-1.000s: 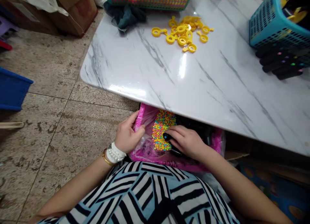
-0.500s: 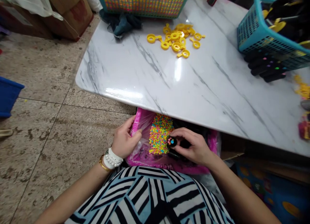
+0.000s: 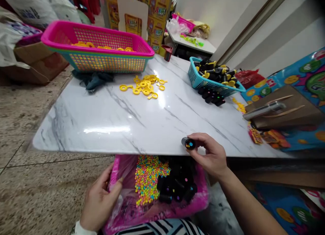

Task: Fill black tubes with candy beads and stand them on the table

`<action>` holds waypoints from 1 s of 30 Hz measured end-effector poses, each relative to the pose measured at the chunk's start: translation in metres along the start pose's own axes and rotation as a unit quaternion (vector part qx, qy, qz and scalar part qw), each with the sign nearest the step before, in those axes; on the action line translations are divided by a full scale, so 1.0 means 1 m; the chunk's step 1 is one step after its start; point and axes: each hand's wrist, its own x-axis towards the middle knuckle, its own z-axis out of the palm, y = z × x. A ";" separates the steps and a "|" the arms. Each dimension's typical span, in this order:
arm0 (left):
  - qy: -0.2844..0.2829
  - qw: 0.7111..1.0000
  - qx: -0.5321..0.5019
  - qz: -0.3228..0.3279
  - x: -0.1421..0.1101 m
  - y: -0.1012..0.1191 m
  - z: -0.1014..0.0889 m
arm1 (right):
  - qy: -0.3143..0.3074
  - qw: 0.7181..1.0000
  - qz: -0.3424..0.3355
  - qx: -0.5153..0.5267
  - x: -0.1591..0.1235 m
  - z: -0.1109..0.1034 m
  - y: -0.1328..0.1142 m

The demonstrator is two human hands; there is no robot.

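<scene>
Between thumb and fingers, my right hand (image 3: 210, 155) grips a small black tube (image 3: 188, 143) just above the table's front edge. Coloured beads show in the tube's open end. My left hand (image 3: 100, 197) is closed on the left rim of a pink basket (image 3: 203, 197) lined with clear plastic, held at my lap. Inside the basket lie many small multicoloured beads (image 3: 147, 180) on the left and a heap of black tubes (image 3: 177, 182) on the right, some with beads in them.
The white marbled table (image 3: 106, 126) holds loose yellow ring pieces (image 3: 146, 87), a dark cloth (image 3: 95, 81) and a pink-and-green basket (image 3: 99, 55). To the right are a blue basket (image 3: 215, 81) of yellow-topped black tubes, a row of black tubes (image 3: 212, 97) and a paper bag (image 3: 289, 109).
My right hand has lifted the black tube out of the basket, up to the table's edge. The view has tilted up, showing more of the table and room. My left hand still holds the rim.
</scene>
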 end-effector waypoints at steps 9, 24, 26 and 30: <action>-0.012 1.000 0.023 0.012 0.003 0.000 -0.002 | -0.019 0.966 -0.212 -0.146 -0.006 0.003 -0.012; -0.040 0.999 -0.005 0.002 0.003 0.002 -0.001 | -0.146 0.964 0.081 0.209 -0.026 0.038 -0.039; -0.043 0.999 0.000 0.001 0.004 0.004 -0.001 | -0.167 0.963 0.068 0.201 -0.029 0.041 -0.044; -0.041 0.999 0.009 -0.009 0.003 0.006 -0.005 | -0.164 0.971 0.034 0.171 -0.026 0.034 -0.046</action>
